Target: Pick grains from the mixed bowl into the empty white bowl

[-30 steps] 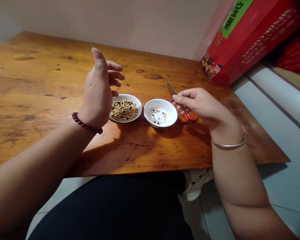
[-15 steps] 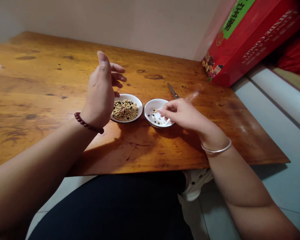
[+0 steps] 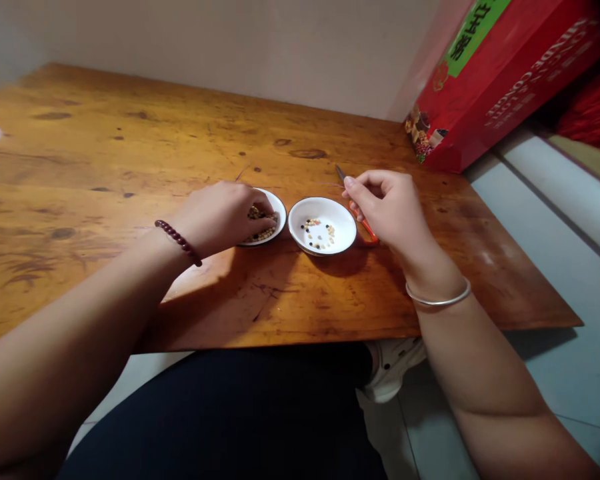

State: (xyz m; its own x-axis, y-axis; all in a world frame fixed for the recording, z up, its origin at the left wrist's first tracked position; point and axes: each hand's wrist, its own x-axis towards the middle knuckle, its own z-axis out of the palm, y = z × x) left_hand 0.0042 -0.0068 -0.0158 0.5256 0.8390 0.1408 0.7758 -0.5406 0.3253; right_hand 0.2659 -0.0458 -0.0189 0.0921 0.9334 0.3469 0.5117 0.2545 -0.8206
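My left hand (image 3: 230, 212) reaches down into the left white bowl (image 3: 279, 201), thumb and forefinger a little apart among small round cream and black beans (image 3: 263, 233). Its other fingertips are hidden. Beside it stands a second white bowl (image 3: 344, 230) with a dark rim, holding a thin scatter of cream and black beans (image 3: 330, 233). My right hand (image 3: 380, 200) hovers just right of that bowl, above the scissors, thumb and fingers pinched together. A faint thin strand (image 3: 330, 184) extends left from its fingertips; whether needle or thread I cannot tell.
Orange-handled scissors (image 3: 369, 233) lie on the wooden table (image 3: 130, 153), partly covered by my right hand. A large red box (image 3: 500, 87) leans at the back right, near the wall (image 3: 230, 47). The table's front edge runs just above my lap.
My left hand has come down from above the left bowl into the beans. My right hand has risen out of the right bowl and moved right, uncovering the beans there and the scissors' handles.
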